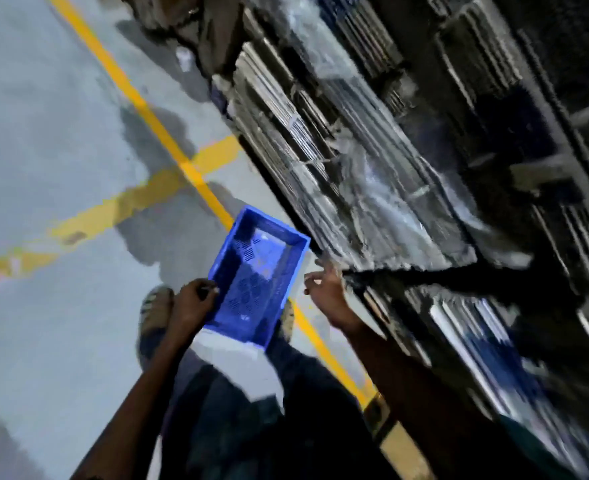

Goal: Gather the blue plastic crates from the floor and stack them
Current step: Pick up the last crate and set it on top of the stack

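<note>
One blue plastic crate [258,271] with a perforated bottom hangs above the grey floor, just in front of my legs, its open side up. My left hand [196,299] grips its near-left rim. Off the crate's right side, my right hand [324,285] is apart from it, fingers spread and holding nothing. The crate is empty. No other blue crate shows clearly in this blurred view.
Yellow lines [140,102] cross on the grey floor [43,133]. Tall stacks of plastic-wrapped flat goods [355,174] line the right side, close to my right hand. My sandalled foot [154,310] is beside the crate.
</note>
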